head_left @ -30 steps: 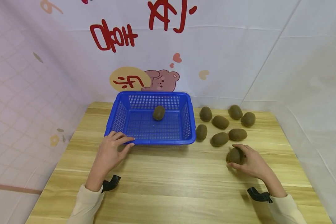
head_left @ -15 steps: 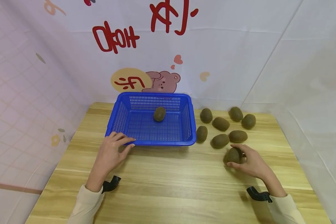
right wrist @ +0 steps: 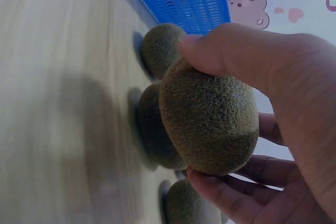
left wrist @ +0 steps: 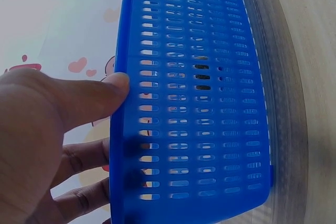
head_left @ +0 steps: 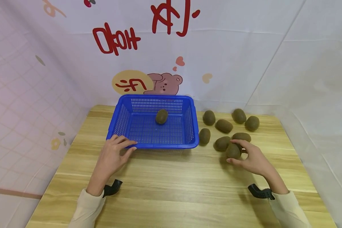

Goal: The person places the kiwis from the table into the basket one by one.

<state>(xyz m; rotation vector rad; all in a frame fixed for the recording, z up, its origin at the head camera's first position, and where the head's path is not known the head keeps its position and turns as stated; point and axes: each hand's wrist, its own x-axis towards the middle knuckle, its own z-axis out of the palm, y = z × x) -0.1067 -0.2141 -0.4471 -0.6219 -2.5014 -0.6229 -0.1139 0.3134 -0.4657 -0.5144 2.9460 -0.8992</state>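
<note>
My right hand point(head_left: 253, 158) pinches a brown fuzzy kiwi point(head_left: 233, 152) between thumb and fingers. In the right wrist view this kiwi point(right wrist: 210, 119) appears raised off the table, in front of the other kiwis. My left hand point(head_left: 111, 155) holds the near rim of a blue plastic basket point(head_left: 165, 146) at its left part. The left wrist view has the thumb point(left wrist: 118, 85) against the outside of the basket wall point(left wrist: 189, 124), with the fingers going behind the rim. One kiwi point(head_left: 161, 117) lies inside the basket, toward its back.
Several loose kiwis lie right of the basket, among them one kiwi point(head_left: 204, 136) close by its right side and another kiwi point(head_left: 252, 123) farthest right. The wooden table point(head_left: 171, 190) meets a printed white cloth backdrop point(head_left: 231, 57) behind, with cloth at both sides.
My right hand has lifted the kiwi and carried it a little to the left and away from me, toward the other kiwis. My left hand has stayed on the basket rim.
</note>
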